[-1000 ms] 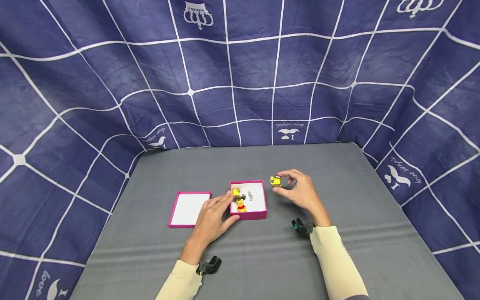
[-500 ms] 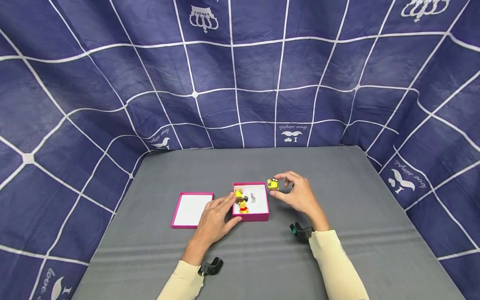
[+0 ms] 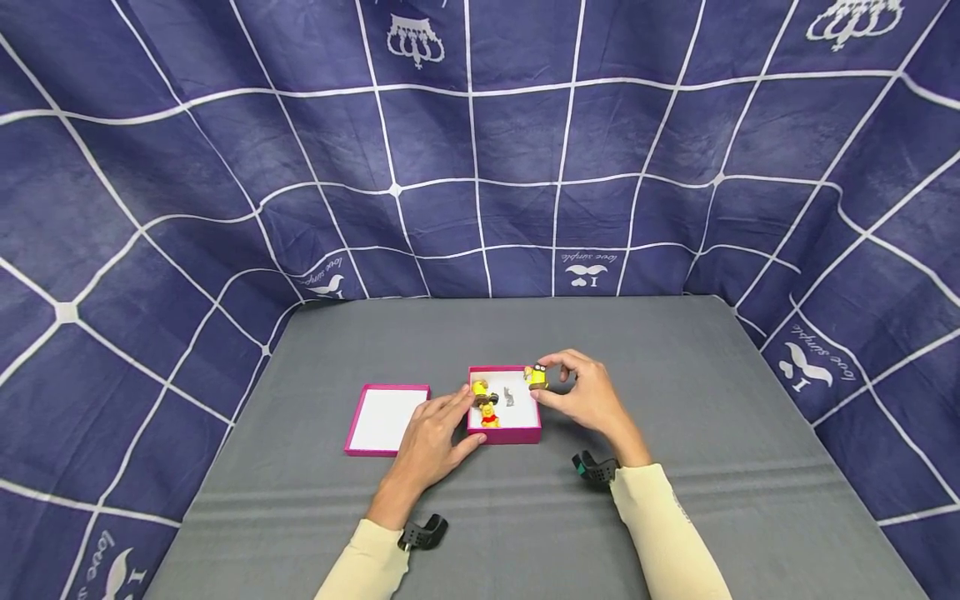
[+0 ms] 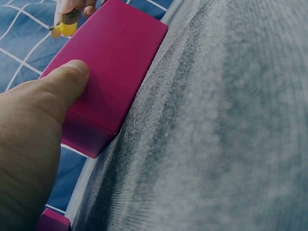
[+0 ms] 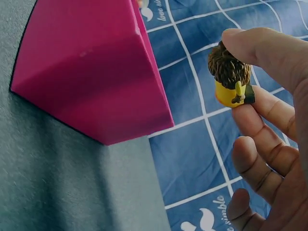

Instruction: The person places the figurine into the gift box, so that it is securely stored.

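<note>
My right hand [image 3: 588, 398] pinches a small yellow minion figurine [image 3: 537, 377] between thumb and fingertips, at the right rim of an open pink box [image 3: 513, 435]. In the right wrist view the figurine [image 5: 230, 77] shows a brown shaggy skirt turned towards the thumb. My left hand [image 3: 429, 435] rests against the box's left side, its thumb [image 4: 72, 77] pressed flat on the front wall in the left wrist view. Inside the box lie another yellow figurine [image 3: 480, 392], a Winnie the Pooh figurine [image 3: 489, 415] in a red shirt and a small grey figure [image 3: 508, 397].
A pink-rimmed box lid [image 3: 386, 417] with a white inside lies left of the box, partly behind the left hand. Grey cloth [image 3: 525, 517] covers the table. A blue curtain [image 3: 510, 150] with white lines hangs around its back and sides.
My right hand has carried the minion figurine left, from beside the box to over its right rim. The left hand stays on the box. The head view has shifted slightly.
</note>
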A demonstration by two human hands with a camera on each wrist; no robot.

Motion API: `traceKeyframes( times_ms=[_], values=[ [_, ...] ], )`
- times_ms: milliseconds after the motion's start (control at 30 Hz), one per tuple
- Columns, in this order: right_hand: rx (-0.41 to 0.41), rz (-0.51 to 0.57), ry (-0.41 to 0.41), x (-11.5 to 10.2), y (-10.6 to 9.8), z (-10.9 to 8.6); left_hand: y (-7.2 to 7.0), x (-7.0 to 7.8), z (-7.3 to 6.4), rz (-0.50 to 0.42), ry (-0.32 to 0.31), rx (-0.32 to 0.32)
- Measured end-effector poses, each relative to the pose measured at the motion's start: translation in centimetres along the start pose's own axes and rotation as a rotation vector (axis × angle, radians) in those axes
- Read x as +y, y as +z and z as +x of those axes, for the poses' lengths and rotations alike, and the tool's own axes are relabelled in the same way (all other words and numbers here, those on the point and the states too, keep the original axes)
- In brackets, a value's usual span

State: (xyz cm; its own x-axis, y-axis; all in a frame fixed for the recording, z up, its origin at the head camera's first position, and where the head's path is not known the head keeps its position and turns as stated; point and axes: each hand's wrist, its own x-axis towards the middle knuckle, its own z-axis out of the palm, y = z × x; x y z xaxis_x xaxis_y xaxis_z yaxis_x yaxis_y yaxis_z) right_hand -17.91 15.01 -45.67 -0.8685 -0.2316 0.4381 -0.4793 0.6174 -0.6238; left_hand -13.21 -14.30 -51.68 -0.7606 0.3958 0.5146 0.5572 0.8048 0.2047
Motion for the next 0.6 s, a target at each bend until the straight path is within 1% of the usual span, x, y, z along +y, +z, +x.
traceKeyframes(
  times_ms=[167,267,433,600],
  values=[
    [-0.02,0.009,0.015,-0.2,0.5,-0.3,-0.1,0.0,0.0,-0.012,-0.012,-0.019],
    [-0.036,0.01,0.024,-0.4,0.7,-0.4,0.0,0.0,0.0,-0.011,-0.01,-0.014],
    [-0.042,0.007,0.0,-0.4,1.1,-0.6,-0.1,0.0,0.1,-0.002,0.0,0.001],
    [-0.062,0.018,-0.004,-0.5,1.6,-0.7,-0.2,0.0,0.1,-0.004,-0.008,-0.009]
  ],
)
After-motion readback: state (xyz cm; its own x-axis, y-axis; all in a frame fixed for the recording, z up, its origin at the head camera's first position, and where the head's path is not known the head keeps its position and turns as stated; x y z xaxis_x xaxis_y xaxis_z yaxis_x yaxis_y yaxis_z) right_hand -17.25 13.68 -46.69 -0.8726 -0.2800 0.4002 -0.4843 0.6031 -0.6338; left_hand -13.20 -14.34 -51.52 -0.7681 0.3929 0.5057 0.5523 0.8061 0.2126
